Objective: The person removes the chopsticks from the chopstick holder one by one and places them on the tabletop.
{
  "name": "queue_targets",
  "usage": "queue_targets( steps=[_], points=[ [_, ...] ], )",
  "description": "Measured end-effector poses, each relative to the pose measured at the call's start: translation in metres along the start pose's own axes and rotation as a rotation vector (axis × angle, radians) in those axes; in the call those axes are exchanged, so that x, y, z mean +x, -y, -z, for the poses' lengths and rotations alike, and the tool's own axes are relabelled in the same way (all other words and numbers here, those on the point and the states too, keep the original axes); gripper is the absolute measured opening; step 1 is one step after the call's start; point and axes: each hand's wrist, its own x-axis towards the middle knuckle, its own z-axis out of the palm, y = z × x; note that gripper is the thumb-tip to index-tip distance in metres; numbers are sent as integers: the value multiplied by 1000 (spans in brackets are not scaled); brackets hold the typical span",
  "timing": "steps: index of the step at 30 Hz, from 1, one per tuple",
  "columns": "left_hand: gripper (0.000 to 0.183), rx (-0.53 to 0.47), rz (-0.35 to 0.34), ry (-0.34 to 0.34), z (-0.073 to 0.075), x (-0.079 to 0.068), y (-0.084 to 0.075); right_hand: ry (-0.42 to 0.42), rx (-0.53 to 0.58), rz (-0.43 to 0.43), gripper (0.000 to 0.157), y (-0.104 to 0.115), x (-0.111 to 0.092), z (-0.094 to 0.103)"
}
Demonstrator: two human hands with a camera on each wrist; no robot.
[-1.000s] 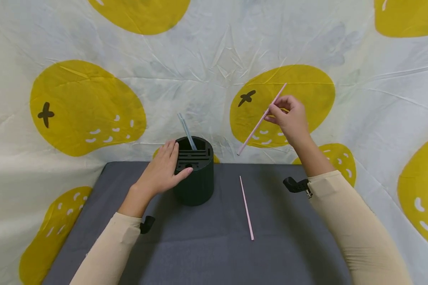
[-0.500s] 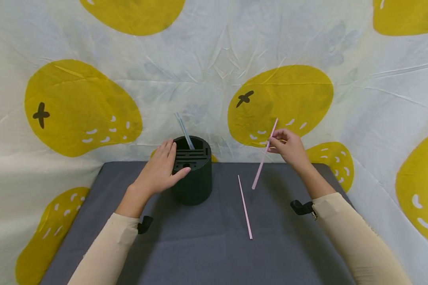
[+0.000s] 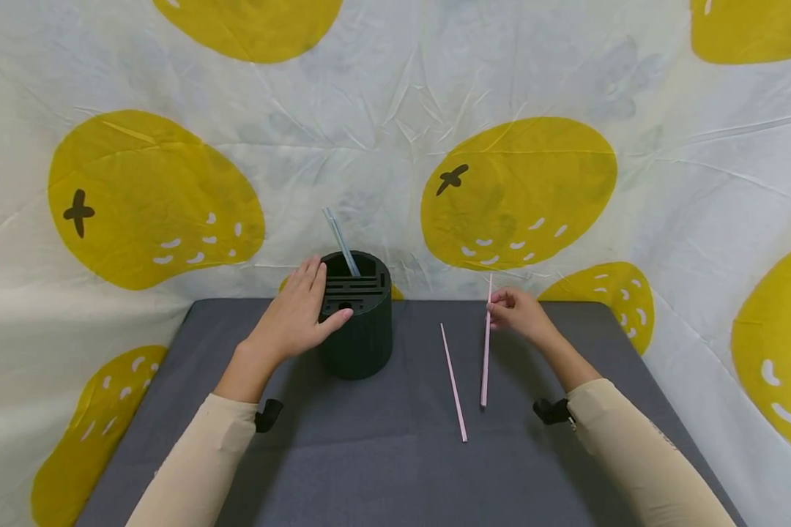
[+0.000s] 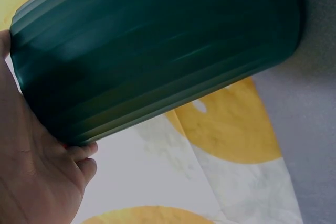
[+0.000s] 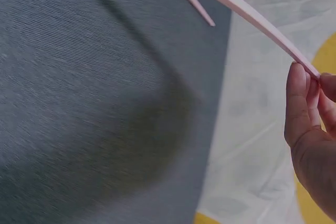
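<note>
My right hand (image 3: 521,315) pinches a pink chopstick (image 3: 485,359) near its thin upper end, the thicker end pointing down toward me. In the right wrist view, fingertips and thumb meet on this chopstick (image 5: 252,15), which slants low over the cloth. A second pink chopstick (image 3: 453,384) lies just left of it on the table. My left hand (image 3: 293,311) rests with straight fingers along the left rim of a dark green round utensil holder (image 3: 358,348), thumb across its slotted top. The left wrist view shows my palm against the holder's ribbed wall (image 4: 157,56).
Two light blue sticks (image 3: 341,241) lean in the holder's rear compartment. A grey cloth covers the table (image 3: 382,468), whose far edge meets a white curtain (image 3: 343,95) printed with yellow fruit shapes.
My right hand has come down from in front of the curtain, lowering the pink chopstick beside the other one and turning it nearly parallel. My left hand stays on the holder.
</note>
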Motion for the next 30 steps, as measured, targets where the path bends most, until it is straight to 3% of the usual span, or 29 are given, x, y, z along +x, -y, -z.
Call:
queue_targets(
  steps=[11, 18, 30],
  points=[
    [102, 14, -8, -1, 3, 1, -3, 58, -27, -103, 24, -33, -1, -23],
    [102, 18, -6, 5, 2, 3, -3, 93, 32, -185, 23, -46, -1, -36],
    [102, -1, 8, 13, 3, 3, -2, 6, 29, -336, 18, -50, 4, -52]
  ],
)
